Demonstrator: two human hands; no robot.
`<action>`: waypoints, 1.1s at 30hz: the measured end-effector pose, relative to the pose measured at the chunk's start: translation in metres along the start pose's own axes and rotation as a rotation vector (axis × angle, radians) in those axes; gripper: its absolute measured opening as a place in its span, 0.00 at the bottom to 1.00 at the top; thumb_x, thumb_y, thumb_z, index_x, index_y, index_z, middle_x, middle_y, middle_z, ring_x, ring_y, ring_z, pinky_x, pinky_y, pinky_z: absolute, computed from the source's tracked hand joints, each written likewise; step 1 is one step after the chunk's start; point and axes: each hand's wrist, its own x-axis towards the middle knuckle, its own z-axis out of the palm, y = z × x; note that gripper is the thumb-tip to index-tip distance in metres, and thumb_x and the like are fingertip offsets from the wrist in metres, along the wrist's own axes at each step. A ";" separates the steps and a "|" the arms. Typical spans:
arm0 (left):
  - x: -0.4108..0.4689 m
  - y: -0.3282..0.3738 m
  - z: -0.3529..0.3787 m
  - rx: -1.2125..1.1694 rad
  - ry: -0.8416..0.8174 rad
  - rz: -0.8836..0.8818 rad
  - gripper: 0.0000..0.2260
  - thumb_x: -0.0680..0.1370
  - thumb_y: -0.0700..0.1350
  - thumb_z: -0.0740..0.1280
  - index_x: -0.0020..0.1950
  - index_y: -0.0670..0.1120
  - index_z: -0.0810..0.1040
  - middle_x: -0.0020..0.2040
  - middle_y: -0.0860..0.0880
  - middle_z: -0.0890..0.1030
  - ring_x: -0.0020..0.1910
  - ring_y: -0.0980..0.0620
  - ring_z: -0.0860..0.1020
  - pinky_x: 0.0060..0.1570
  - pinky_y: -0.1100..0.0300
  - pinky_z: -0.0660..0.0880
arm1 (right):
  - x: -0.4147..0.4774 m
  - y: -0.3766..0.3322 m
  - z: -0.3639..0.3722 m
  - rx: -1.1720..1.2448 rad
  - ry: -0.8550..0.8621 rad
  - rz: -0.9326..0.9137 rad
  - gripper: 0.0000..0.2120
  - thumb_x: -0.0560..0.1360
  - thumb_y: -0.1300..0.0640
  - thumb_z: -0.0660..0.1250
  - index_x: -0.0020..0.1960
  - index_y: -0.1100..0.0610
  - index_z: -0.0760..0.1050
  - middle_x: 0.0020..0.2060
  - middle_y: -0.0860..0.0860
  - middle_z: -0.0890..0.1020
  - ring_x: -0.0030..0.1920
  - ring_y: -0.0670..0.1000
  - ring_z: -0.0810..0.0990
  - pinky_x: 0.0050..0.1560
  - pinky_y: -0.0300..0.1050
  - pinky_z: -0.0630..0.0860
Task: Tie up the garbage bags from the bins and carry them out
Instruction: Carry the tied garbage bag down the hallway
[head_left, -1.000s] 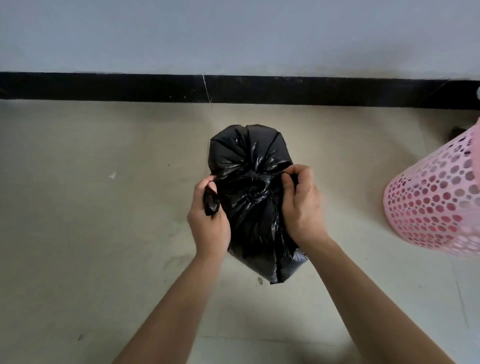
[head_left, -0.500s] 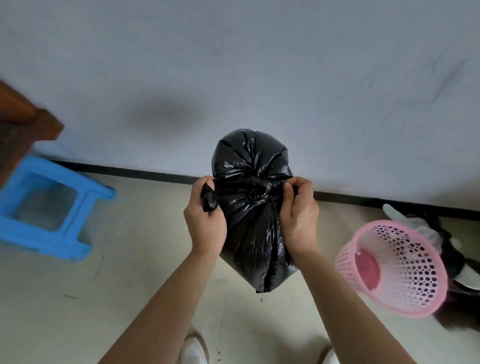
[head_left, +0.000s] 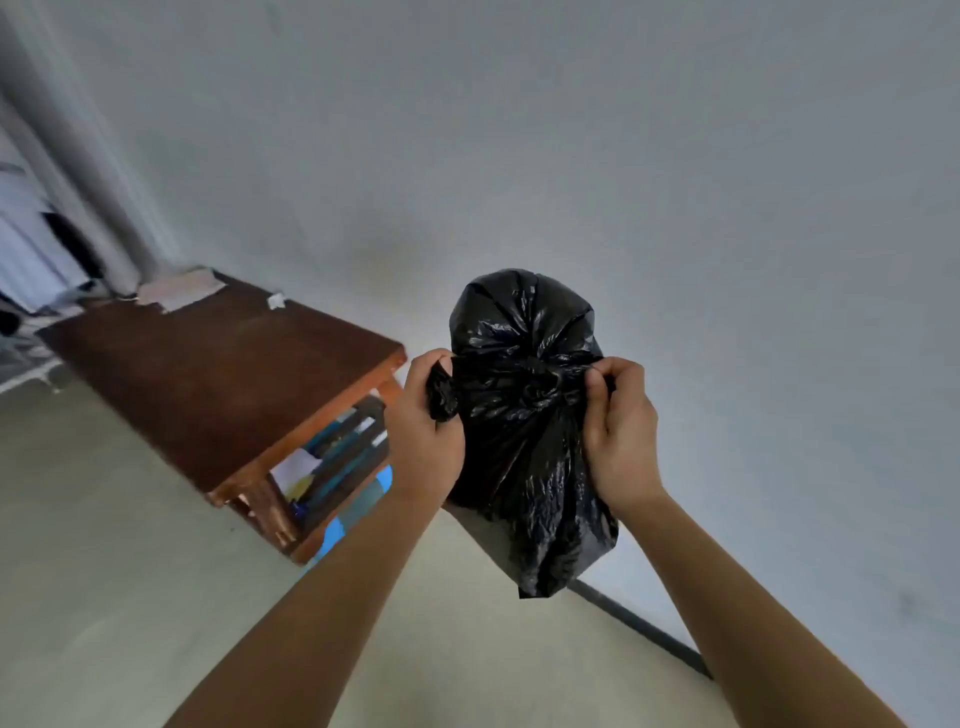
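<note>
Knot (head_left: 540, 387) drawn up at the neck of the black garbage bag (head_left: 524, 483), held in mid-air between both hands with only floor beneath. Left hand (head_left: 428, 447) clenched round one twisted tail of plastic (head_left: 441, 397) just left of the knot; right hand (head_left: 621, 441) pinching the opposite tail at the knot's right, fingers curled into the film. Bulged top of the bag above the grip, longer body hanging below it down to a pointed corner. Probably the final tightening before carrying out. Main risk: pulling the two tails apart too hard and stretching the thin film until torn at a pinch, most likely on the right, with seemingly less plastic gathered there. Second risk: stopping at a single loose hitch, then having it slip open once lifted by one tail. Also possible: losing one tail mid-pull and dropping the load, with the whole weight borne by these two grips. Wooden table (head_left: 208, 374) down to the left of the left hand, apart from the bag; worth avoiding a wide swing that way, for fear of snagging on its corner.
</note>
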 end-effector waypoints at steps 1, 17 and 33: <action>0.006 0.009 -0.027 0.025 0.075 0.023 0.09 0.78 0.35 0.60 0.53 0.43 0.78 0.44 0.64 0.79 0.45 0.69 0.76 0.49 0.71 0.71 | 0.006 -0.019 0.016 0.037 -0.052 -0.052 0.03 0.84 0.56 0.55 0.53 0.55 0.66 0.40 0.44 0.76 0.41 0.38 0.75 0.41 0.28 0.68; -0.042 0.036 -0.529 0.527 0.803 -0.145 0.08 0.84 0.39 0.59 0.52 0.40 0.78 0.47 0.54 0.81 0.48 0.64 0.79 0.52 0.68 0.73 | -0.159 -0.339 0.408 0.565 -0.751 -0.480 0.02 0.83 0.58 0.59 0.54 0.54 0.70 0.40 0.46 0.76 0.38 0.42 0.73 0.39 0.32 0.66; -0.052 -0.050 -0.892 0.608 1.130 -0.261 0.10 0.85 0.44 0.58 0.54 0.43 0.77 0.49 0.49 0.81 0.48 0.65 0.77 0.50 0.75 0.70 | -0.337 -0.558 0.732 0.815 -1.019 -0.587 0.06 0.82 0.58 0.61 0.56 0.60 0.72 0.42 0.50 0.79 0.42 0.46 0.76 0.44 0.35 0.71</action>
